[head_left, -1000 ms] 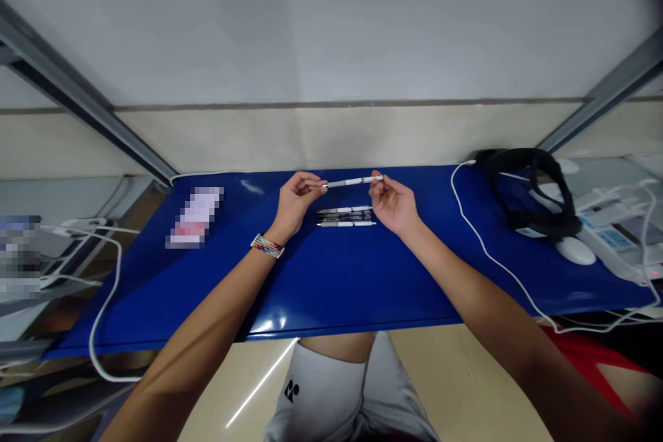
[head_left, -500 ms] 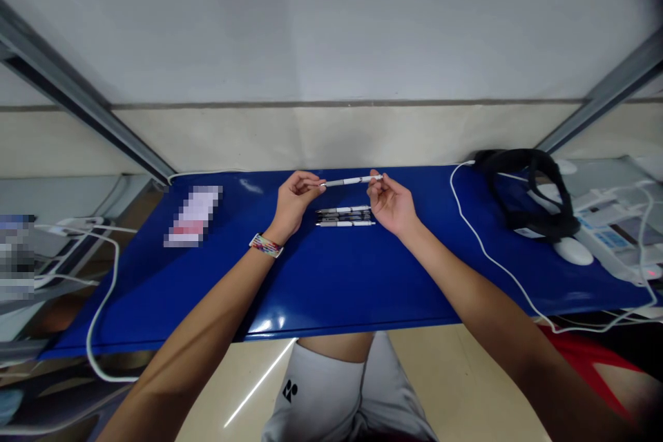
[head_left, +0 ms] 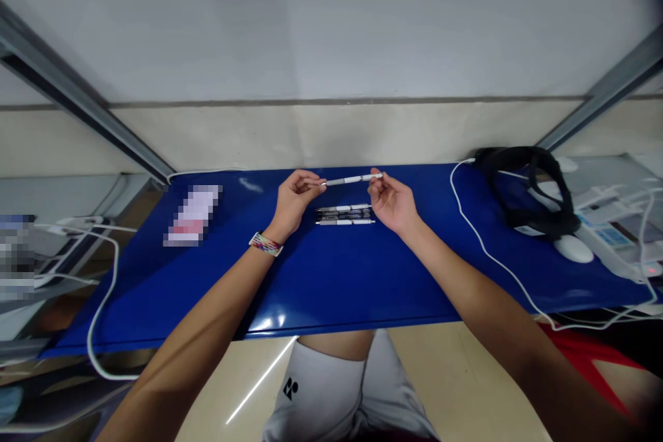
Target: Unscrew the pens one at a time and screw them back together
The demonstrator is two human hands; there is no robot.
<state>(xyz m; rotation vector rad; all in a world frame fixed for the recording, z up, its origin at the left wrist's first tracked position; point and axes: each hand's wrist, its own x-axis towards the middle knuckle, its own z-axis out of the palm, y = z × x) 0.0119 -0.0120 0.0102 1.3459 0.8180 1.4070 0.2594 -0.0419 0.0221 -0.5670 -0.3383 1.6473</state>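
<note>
A white and grey pen (head_left: 348, 180) is held nearly level above the blue table (head_left: 357, 276), its right end slightly higher. My left hand (head_left: 295, 200) pinches its grey end between thumb and fingers. At the other, white end, the fingertips of my right hand (head_left: 392, 200) are closed on it. Just below the held pen, several pens (head_left: 344, 215) lie side by side on the table, white and grey ones with darker ones between. My right fingers are close to the right ends of these pens and partly cover them.
A black headset (head_left: 539, 193) with a strap lies at the right, its white cable (head_left: 481, 242) curving over the table. A blurred-out flat item (head_left: 194, 215) is at the left. Metal posts (head_left: 88, 97) rise at both sides, and a pale wall stands behind.
The held pen has tilted very slightly, its right end a little higher. Both hands keep the same grip, and the row of pens is unchanged.
</note>
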